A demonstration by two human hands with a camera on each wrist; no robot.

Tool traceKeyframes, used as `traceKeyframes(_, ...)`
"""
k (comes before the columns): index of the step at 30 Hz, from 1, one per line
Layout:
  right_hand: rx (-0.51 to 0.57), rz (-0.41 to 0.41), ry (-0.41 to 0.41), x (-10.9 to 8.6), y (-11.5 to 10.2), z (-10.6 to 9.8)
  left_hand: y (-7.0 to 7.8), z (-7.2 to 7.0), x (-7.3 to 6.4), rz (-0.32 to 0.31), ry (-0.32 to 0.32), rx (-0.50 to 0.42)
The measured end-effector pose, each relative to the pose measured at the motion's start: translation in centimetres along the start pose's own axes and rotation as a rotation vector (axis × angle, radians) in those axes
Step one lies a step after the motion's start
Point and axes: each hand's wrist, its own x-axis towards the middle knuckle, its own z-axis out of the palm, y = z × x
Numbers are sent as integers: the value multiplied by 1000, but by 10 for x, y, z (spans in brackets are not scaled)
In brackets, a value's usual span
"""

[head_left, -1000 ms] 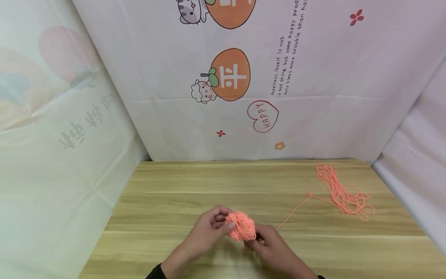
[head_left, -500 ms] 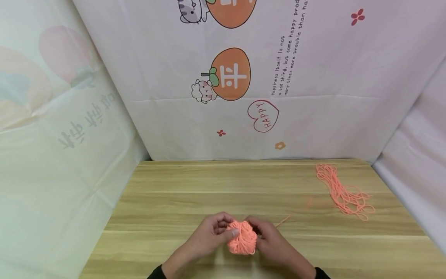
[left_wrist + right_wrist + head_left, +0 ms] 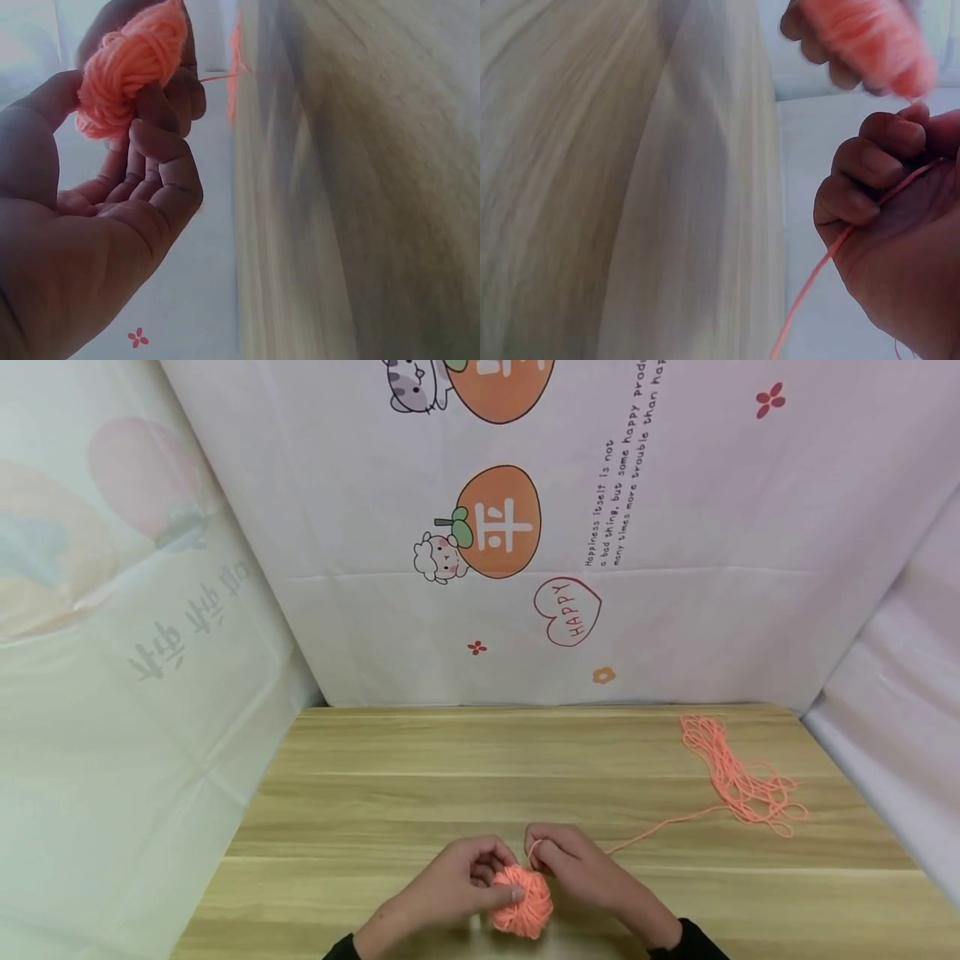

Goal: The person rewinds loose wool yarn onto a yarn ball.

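Observation:
A coral-pink ball of yarn [image 3: 525, 906] is pinched between the thumb and fingers of my left hand [image 3: 457, 877], held above the front of the table. Just to its right and a little farther back, my right hand [image 3: 573, 864] grips the yarn strand, which passes over its curled fingers. In the right wrist view the strand [image 3: 810, 281] runs through the palm of the right hand [image 3: 900, 217] and out below. The left wrist view shows the wound yarn [image 3: 131, 71] held at the fingertips.
A loose heap of the same yarn [image 3: 738, 781] lies at the right rear of the wooden table [image 3: 375, 777]. One strand trails from it to the right hand. White printed cloth [image 3: 360, 610] hangs behind the table and along both sides.
The ball has moved down toward the front edge and turned in the left hand. My right hand has shifted from below the ball to above its right side, and the trailing strand now lies lower.

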Motion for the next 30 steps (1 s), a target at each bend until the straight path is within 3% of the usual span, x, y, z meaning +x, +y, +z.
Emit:
traceKeyframes(7, 94, -67, 12, -1, 3, 2, -4, 1, 1, -24, 75, 103)
traceKeyframes(13, 28, -137, 77, -3, 0, 5, -7, 1, 4, -89, 153, 105)
traceKeyframes(21, -26, -169, 125, -6, -7, 9, -7, -5, 10, -162, 235, 102)
traceKeyframes(30, -159, -209, 174, -9, -11, 11, -10, -18, 19, -184, 339, 39)
